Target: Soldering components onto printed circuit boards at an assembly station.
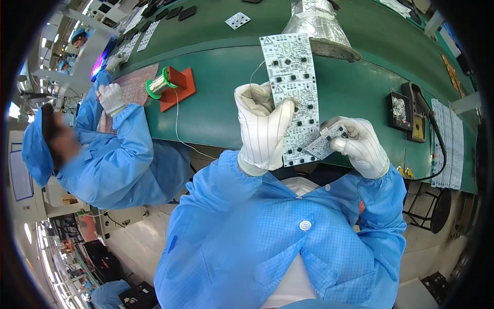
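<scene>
Right hand (363, 147) pinches small board (323, 143) in thumb and fingers, by long board's lower right edge; can't tell if touching. Left hand (260, 121) pinches long board (303, 92), thumb on front. Soft striped gloves. Flat, stiff boards, white with black square bits. Crinkly foil hood (316, 26) past long board's top.

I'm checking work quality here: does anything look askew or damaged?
The small circuit board in the right hand looks askew: it slants by the lower right edge of the long circuit panel in the left hand. Whether the two are joined, I cannot tell. No spill stands out.
</scene>
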{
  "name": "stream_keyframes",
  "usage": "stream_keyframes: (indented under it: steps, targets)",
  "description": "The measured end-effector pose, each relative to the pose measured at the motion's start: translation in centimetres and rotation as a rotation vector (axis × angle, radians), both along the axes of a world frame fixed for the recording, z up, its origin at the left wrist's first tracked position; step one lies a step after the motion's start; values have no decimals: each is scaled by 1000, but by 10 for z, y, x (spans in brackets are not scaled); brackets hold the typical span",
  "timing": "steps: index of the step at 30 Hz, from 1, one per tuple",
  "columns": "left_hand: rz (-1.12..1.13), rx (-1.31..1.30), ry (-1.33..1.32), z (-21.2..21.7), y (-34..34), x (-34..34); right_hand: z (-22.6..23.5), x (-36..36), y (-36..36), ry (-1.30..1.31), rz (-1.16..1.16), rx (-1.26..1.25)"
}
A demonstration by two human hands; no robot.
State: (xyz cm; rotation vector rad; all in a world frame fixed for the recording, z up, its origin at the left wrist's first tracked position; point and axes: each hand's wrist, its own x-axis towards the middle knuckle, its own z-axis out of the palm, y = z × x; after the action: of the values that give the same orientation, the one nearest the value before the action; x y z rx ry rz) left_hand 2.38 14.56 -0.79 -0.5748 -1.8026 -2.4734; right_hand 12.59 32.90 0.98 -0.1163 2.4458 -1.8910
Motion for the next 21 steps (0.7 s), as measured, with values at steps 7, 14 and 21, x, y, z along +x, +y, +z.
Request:
stream_keyframes:
  steps: [7, 14, 21]
  targets:
    - [48, -230, 361, -15, -2, 5, -37, -6, -20, -111, -58, -341]
    - [-531, 367, -611, -35, -8, -13, -88, -35, -45, -257, 84, -973]
    - [-327, 123, -493, -60, -9, -42, -69, -43, -37, -259, -31, -493]
